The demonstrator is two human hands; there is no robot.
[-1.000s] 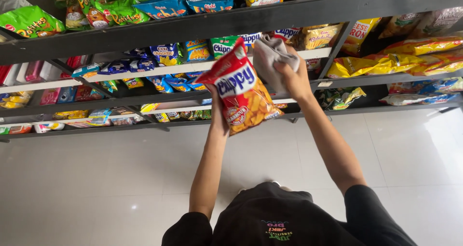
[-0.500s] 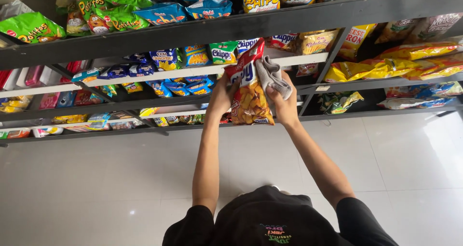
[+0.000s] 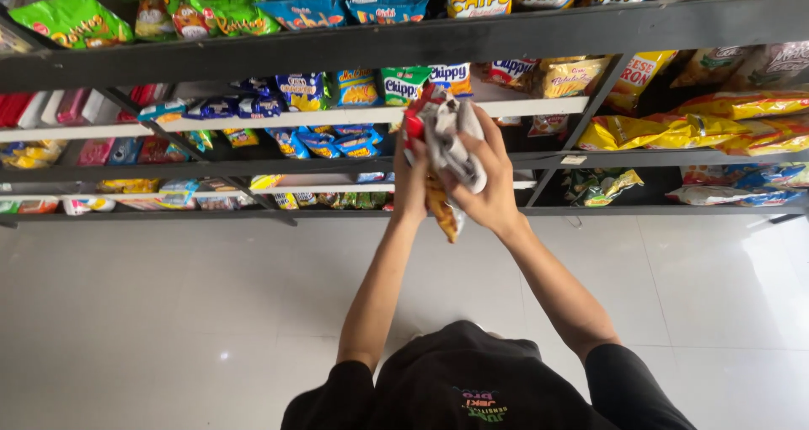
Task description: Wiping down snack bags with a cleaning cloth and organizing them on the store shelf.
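Two hands: left hand grasps one snack bag; right hand clenches one grey cloth, apparently.

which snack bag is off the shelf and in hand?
The red and orange bag, pinched between the left hand and right hand with a grey cloth; every other bag sits on the shelves.

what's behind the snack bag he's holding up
Behind the red snack bag held by both hands, left hand and right hand, stands the shelf rack of snack packets; those directly behind are hidden.
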